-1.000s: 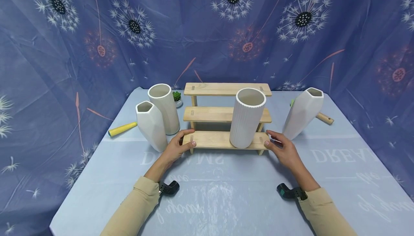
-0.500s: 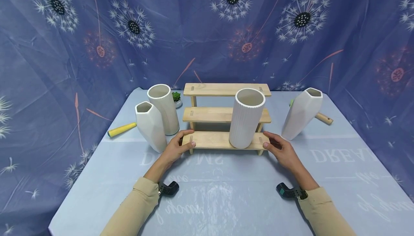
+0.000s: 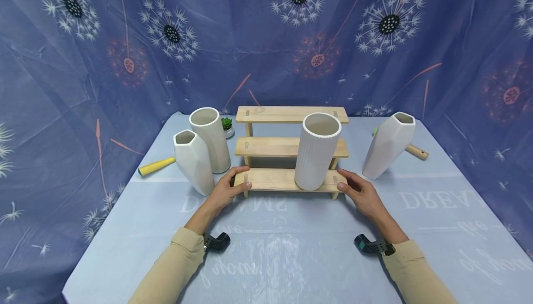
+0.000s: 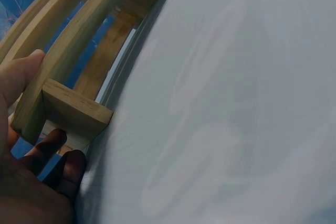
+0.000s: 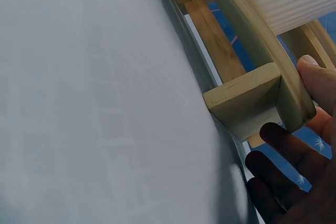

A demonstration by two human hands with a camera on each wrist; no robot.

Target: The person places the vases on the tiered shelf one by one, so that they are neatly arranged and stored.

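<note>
On the far left a yellow-handled tool (image 3: 157,166) lay on the blue tablecloth (image 3: 266,248), with a faceted white vase (image 3: 194,162) and a ribbed white vase (image 3: 210,139) just right of it. The left hand (image 3: 225,191) grasped the left end of the three-tier wooden shelf (image 3: 287,147), thumb on the lowest board, fingers curled behind. A tall ribbed cylinder vase (image 3: 317,151) stood on that board, right of centre. The right hand (image 3: 360,193) gripped the right end likewise. Far right leaned another faceted vase (image 3: 389,145).
</note>
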